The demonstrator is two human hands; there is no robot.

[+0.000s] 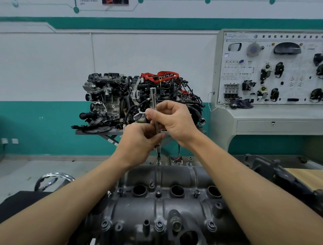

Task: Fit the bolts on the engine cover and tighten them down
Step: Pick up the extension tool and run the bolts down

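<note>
Left hand (139,138), right hand (174,120) round driver (153,98)

A line of bold Chinese characters (290,36) is being displayed along the top strip of the white training board (297,78) on the right. The strokes are being blurred by distance, so only the opening is being read, perhaps as 发动机. A round emblem (255,36) is being shown just left of that line, its lettering too small to be read. The blue label (226,54) under the mirror (234,47) and the captions of the wiring diagram (237,70) are being left undeciphered. On the wall poster (115,1) at the top edge, fine print is being shown but cannot be read.
</note>
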